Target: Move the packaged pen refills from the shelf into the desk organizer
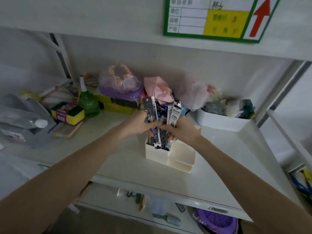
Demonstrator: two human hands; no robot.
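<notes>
Scene: a person stands at a white shelf [211,149], both hands meeting over a cream desk organizer [168,156] set near the shelf's front edge.
Refills: a bundle of packaged pen refills [162,119] stands upright in the organizer's tall left compartment, lower ends inside it, tops fanning above the hands.
Left hand: the left hand [136,124] curls its grip round the left side of the bundle, just above the organizer.
Right hand: the right hand [182,130] closes its grip on the bundle's right side; the two hands touch at the fingertips.
Stage: the packs appear to be in the act of being seated; whether all have reached the bottom cannot be told.
Handling: the packs look light, thin and flat, with slick wrappers that would likely slide against one another; holding them as one stack at mid-length seems the safest hold, since they may bend or splay at the ends.
Surroundings: behind the organizer, pink paper [158,88]; to its left, a green bottle [88,102]; behind it to the right, a white bin [222,121].
</notes>
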